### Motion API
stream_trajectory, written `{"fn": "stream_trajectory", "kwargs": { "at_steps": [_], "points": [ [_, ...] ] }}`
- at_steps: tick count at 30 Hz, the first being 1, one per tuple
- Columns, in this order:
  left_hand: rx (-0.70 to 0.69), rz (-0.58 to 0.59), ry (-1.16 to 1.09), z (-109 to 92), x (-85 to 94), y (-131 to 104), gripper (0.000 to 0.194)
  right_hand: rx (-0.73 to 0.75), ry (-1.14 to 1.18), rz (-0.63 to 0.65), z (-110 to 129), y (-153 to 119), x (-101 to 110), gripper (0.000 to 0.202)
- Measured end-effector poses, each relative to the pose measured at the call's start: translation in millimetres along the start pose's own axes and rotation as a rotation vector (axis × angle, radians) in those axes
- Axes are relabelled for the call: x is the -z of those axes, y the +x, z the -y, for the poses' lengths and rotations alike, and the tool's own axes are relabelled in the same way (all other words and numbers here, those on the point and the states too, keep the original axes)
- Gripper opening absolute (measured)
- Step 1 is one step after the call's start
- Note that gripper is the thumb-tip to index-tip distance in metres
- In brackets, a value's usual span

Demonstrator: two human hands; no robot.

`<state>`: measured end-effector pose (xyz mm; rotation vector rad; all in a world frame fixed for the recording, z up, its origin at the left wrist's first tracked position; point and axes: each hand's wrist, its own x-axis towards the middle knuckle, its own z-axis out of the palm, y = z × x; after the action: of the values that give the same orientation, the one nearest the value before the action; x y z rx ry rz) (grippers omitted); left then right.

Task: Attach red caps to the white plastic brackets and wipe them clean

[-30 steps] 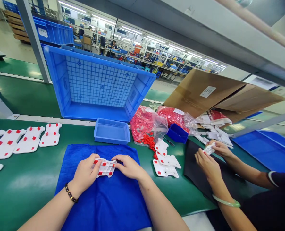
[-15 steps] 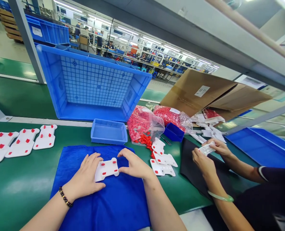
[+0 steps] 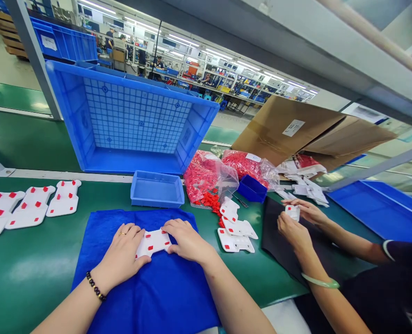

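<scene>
A white plastic plate with red pads (image 3: 157, 241) lies face up on a blue cloth (image 3: 171, 297). My left hand (image 3: 124, 253) grips its left end, thumb along the near edge, covering part of that end. At the right end, my right hand (image 3: 186, 240) has its fingers at the far corner and its thumb at the near one. Several similar white plates (image 3: 32, 206) with red pads stand in a row on the left. Right of the cloth, a small pile of white plates (image 3: 236, 241) lies beside loose red pads (image 3: 211, 202).
Behind the cloth sits a small blue tray (image 3: 157, 190), with a large tilted blue crate (image 3: 136, 162) beyond. Bags of red pieces (image 3: 209, 174) and a dark blue bin (image 3: 252, 189) are right of it. A co-worker's hands (image 3: 298, 232) hold a white part over black cloth (image 3: 275, 232).
My right hand has come down and closed on the plate's right end. A red pad near my left hand now shows. The co-worker has turned the part in their hands.
</scene>
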<state>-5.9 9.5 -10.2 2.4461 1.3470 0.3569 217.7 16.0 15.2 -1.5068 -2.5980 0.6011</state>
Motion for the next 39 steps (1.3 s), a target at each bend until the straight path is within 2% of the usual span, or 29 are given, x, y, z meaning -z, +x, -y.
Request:
{"fn": "stream_trajectory", "kwargs": {
  "at_steps": [5,10,26,39],
  "points": [
    [0.049,0.039,0.002,-5.6,3.9,2.0,0.055,0.004,-0.075,0.036,1.4,5.7,1.9,0.047],
    [0.037,0.068,-0.023,-7.4,4.7,0.8,0.057,0.036,-0.06,0.116,0.3,10.5,5.0,0.046],
    [0.086,0.052,0.028,-17.4,1.4,2.0,0.052,0.011,-0.134,0.104,1.8,9.7,-2.6,0.04],
    [0.104,0.051,0.025,-20.7,0.3,1.9,0.049,-0.008,-0.089,0.072,1.5,7.0,-7.5,0.041]
  ]
}}
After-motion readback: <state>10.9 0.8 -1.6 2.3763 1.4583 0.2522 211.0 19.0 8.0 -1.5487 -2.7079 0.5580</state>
